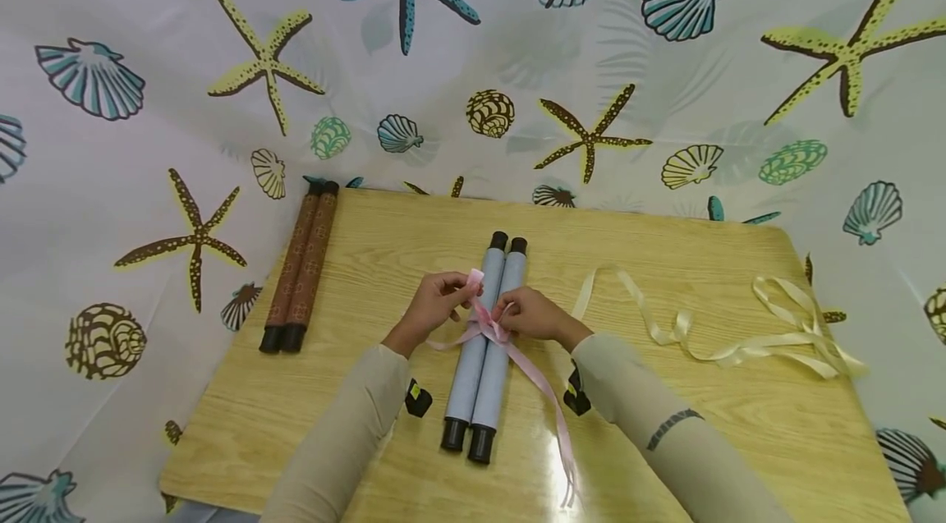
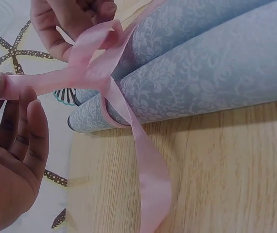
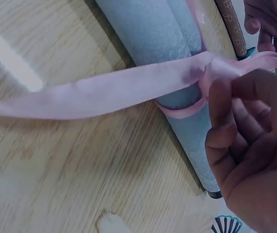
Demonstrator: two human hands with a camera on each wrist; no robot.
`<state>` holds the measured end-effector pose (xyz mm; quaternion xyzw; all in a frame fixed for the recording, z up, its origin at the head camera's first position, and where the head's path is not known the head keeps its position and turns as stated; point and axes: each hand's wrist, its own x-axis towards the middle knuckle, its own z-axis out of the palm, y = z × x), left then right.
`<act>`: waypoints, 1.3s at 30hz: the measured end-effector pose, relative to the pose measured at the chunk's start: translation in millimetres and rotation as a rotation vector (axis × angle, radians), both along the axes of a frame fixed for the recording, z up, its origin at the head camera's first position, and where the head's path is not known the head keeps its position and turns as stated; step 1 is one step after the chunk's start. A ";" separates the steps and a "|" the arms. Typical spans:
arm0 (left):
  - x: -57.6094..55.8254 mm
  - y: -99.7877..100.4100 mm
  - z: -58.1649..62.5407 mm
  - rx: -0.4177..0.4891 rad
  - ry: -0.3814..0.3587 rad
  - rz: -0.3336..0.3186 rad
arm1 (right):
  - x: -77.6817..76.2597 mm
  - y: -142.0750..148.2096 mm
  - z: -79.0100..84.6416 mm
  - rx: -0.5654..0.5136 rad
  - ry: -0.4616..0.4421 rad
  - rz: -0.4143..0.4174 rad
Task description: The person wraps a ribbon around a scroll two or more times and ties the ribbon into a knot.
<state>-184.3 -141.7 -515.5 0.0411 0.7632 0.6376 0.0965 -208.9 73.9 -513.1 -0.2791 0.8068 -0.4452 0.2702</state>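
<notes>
Two pale blue-grey scrolls (image 1: pixel 464 379) with a floral pattern and black end caps lie side by side on the table. A pink ribbon (image 1: pixel 537 376) circles their middle, crossed in a knot on top, with one long tail trailing toward the near edge. My left hand (image 1: pixel 439 303) pinches a short length of this ribbon between thumb and finger, drawn taut in the left wrist view. At the knot, my right hand (image 1: pixel 534 313) pinches the ribbon with thumb and index finger. A raised pink loop (image 2: pixel 92 43) shows beside the right fingers in the left wrist view.
Two brown patterned scrolls (image 1: pixel 301 268) with black caps lie at the table's left edge. A cream ribbon (image 1: pixel 727 352) winds loosely across the right side of the wooden table (image 1: pixel 665 457). Behind hangs a white cloth (image 1: pixel 443 71) printed with shells and starfish.
</notes>
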 end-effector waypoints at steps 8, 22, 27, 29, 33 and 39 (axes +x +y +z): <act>1.2 2.7 -1.4 0.001 -0.004 0.020 | 1.7 -4.6 -1.3 0.121 0.133 -0.010; 2.5 -19.6 -13.7 -0.005 -0.010 0.093 | 2.4 17.1 3.3 0.148 0.149 -0.106; 2.6 -27.7 -21.2 -0.007 -0.025 0.091 | -2.0 28.1 -2.8 0.169 0.099 -0.205; 2.6 -30.4 -22.6 -0.011 -0.026 0.088 | -3.3 31.4 -3.5 0.177 0.074 -0.235; 3.4 -34.6 -22.3 -0.036 -0.045 0.111 | -4.7 40.0 -3.1 0.201 0.026 -0.265; 4.5 -41.5 -18.8 -0.017 -0.097 0.148 | -4.2 56.5 -5.1 0.230 -0.004 -0.254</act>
